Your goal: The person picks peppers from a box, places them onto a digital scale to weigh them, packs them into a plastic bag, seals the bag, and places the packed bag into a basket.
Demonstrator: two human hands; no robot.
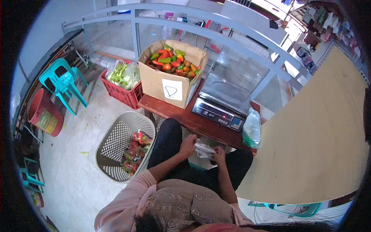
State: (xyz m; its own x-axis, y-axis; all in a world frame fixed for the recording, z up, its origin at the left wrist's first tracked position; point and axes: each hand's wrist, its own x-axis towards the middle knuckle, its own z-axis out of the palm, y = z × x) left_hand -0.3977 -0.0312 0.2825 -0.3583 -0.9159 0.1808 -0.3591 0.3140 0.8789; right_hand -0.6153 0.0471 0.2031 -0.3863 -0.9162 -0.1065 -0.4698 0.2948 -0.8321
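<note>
Between my knees, a clear plastic bag (205, 150) is stretched between both hands. My left hand (188, 146) has its fingers closed on the bag's left side. On the opposite side my right hand (219, 154) pinches it. Whether anything is inside the bag I cannot make out. Just beyond my hands runs a red-brown wooden bench (176, 115). On it stand a cardboard box (154, 86) full of red and green peppers (170, 62) and a digital scale (220, 112) with its display lit. A bundle of plastic bags (252, 129) hangs at the bench's right end.
To my left stands a light laundry-type basket (110, 150) with bagged peppers (135, 152) inside. Behind it are a red crate (121, 94) with bagged greens, a teal chair (63, 81) and a red bin (45, 114). A wooden tabletop (309, 139) fills the right side.
</note>
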